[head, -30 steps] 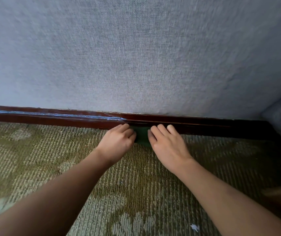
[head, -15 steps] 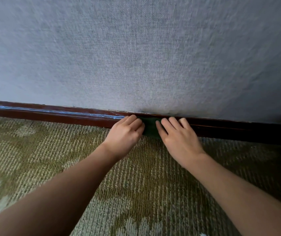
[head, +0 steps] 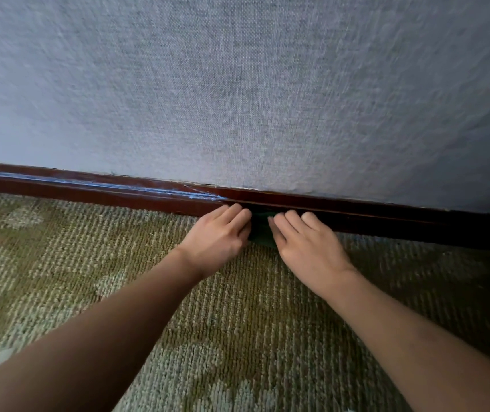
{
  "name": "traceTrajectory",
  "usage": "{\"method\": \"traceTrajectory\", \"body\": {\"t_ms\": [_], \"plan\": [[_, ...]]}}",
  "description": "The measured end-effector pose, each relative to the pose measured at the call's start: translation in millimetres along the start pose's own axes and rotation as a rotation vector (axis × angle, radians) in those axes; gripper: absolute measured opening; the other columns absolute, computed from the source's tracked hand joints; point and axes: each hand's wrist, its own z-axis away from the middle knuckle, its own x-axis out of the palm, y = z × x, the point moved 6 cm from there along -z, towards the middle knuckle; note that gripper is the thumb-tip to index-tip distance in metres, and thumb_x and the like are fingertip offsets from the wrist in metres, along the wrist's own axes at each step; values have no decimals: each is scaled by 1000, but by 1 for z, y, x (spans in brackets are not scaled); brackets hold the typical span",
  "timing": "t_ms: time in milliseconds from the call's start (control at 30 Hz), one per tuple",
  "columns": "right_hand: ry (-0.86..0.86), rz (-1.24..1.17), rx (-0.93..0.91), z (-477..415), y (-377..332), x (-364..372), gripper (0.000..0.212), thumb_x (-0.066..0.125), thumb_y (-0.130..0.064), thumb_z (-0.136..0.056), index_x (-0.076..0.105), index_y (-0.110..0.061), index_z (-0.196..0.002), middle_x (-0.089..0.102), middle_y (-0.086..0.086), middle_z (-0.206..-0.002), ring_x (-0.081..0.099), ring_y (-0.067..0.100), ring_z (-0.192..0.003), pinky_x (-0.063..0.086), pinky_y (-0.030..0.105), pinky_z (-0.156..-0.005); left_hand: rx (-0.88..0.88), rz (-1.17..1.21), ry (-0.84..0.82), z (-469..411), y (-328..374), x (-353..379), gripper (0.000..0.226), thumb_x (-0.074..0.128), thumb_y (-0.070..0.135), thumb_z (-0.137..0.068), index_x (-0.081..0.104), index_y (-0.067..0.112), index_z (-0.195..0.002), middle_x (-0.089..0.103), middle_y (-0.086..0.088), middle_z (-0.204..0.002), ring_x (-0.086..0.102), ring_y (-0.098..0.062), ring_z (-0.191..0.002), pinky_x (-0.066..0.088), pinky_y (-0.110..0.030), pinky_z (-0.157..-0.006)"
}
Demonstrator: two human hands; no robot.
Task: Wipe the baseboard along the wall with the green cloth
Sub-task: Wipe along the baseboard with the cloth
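**Position.** The cloth (head: 262, 230) sits at the centre of the frame, between the two hands, against the lower face of the baseboard (head: 386, 219) where it meets the carpet (head: 237, 322). Only a narrow green strip shows; the rest is covered.

**Hands.** The left hand (head: 217, 237) has its fingers held together and bent, with the tips at the baseboard over the cloth's left edge. Its thumb is hidden, so a grip cannot be confirmed. The right hand (head: 307, 246) has its fingers straighter and close together, with the tips laid on the cloth's right edge and the baseboard.

**Hazards.**
- Cloth slip: fingertip pressure alone is likely too weak, so the hands may slide on while the carpet pile drags the cloth behind.
- Missed top ledge: the cloth lies low, so the upper edge under the wall (head: 237, 84) may go unwiped. A pale blue streak (head: 148, 190) runs along the baseboard at centre left; whether it is glare or residue cannot be told.
- Bunching: two hands pushing toward each other may fold the cloth and reduce contact.
- Knuckle scrape: bare fingers overhang the cloth and may rub the wood.
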Motion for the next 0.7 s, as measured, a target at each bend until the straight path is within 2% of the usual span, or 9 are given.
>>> {"method": "traceTrajectory", "body": {"t_ms": [67,167,300,500,700], "plan": [[-71,-26,24,-1,-3,4,18,69,-22,-75,74,-16,-91,58,-6,-80,56,14,-77,33,27,-67,-35,20,-26,1,0,3,28,42,6,-77,67,4,-64,61,-8,-68,58,-23,-60,46,-28,-53],[-130,-44,91,0,-6,5,22,71,-24,-71,74,-17,-91,59,-7,-81,56,14,-76,37,25,-65,-62,44,-55,3,2,4,30,40,7,-75,69,3,-65,61,-8,-67,58,-23,-59,45,-27,-52],[-33,-47,116,1,2,-5,25,68,-14,-71,73,-11,-96,58,-1,-77,56,18,-72,34,28,-64,-24,33,-23,8,3,-5,33,39,4,-76,72,-1,-76,62,-9,-70,59,-24,-60,48,-27,-53],[-20,-40,100,8,5,-20,28,71,-15,-69,72,-10,-97,58,0,-75,55,19,-70,37,29,-62,30,-5,-3,9,10,-20,34,40,5,-75,72,1,-83,63,-7,-74,58,-21,-65,47,-27,-57],[54,7,93,9,22,-45,29,59,-12,-72,72,-10,-98,59,1,-76,57,19,-71,42,28,-62,8,-25,92,2,7,-47,30,43,6,-78,71,-1,-83,63,-8,-75,52,-23,-72,51,-29,-59]]}}
